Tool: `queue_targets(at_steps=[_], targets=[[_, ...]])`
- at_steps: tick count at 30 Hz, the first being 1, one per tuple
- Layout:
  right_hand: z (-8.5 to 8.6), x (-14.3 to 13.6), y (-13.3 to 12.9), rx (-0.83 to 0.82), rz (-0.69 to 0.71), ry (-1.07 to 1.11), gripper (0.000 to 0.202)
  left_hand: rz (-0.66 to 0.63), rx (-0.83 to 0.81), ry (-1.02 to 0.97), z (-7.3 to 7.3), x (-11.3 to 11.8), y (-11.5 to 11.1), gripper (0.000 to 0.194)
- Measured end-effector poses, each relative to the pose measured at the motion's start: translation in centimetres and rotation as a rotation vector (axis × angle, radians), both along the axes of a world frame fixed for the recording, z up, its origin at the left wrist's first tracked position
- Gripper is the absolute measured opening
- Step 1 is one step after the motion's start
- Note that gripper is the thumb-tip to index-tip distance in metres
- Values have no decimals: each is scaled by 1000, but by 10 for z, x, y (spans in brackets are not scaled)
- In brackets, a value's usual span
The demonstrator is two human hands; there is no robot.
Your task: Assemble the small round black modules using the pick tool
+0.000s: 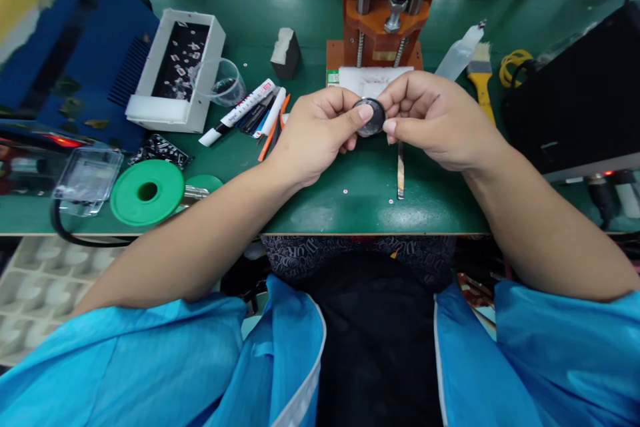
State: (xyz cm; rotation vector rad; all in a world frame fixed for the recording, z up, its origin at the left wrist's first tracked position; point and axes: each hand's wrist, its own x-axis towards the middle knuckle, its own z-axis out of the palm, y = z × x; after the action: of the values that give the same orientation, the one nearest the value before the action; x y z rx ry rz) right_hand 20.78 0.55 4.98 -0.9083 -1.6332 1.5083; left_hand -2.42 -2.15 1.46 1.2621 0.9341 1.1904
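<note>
My left hand (pixel 325 130) pinches a small round black disc-shaped part (pixel 372 121), with the thumb on its face and the fingers behind it. At the disc's right edge is my right hand (pixel 430 117), its thumb and forefinger closed together. Whatever lies between those fingertips is too small to make out. Below the right hand a thin tool with a beige, worn-looking end (pixel 401 173) points toward the bench's front edge; its upper end is hidden by the hand. Behind both hands a white pad (pixel 370 80) lies at the base of an orange press (pixel 385 20).
Left on the green bench (pixel 320 210) are a white box of small pieces (pixel 207 80), a clear cup (pixel 227 83), markers (pixel 245 107), a green spool (pixel 147 192) and a clear case (pixel 87 177). Rightward are a squeeze bottle (pixel 461 52), a brush (pixel 481 83) and a black machine (pixel 575 93).
</note>
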Motion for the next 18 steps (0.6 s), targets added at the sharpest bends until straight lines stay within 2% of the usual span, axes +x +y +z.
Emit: queue_targets(at_steps=[10,13,18], targets=[[2,-1,0,-24,-18,0,38,6,6,16,2,1,-1,61],[2,-2,1,-17,-28,11,33,47,23,29,1,1,0,59],[0,-5,2,-15,-143,4,28,154,23,26,-3,0,5,53]])
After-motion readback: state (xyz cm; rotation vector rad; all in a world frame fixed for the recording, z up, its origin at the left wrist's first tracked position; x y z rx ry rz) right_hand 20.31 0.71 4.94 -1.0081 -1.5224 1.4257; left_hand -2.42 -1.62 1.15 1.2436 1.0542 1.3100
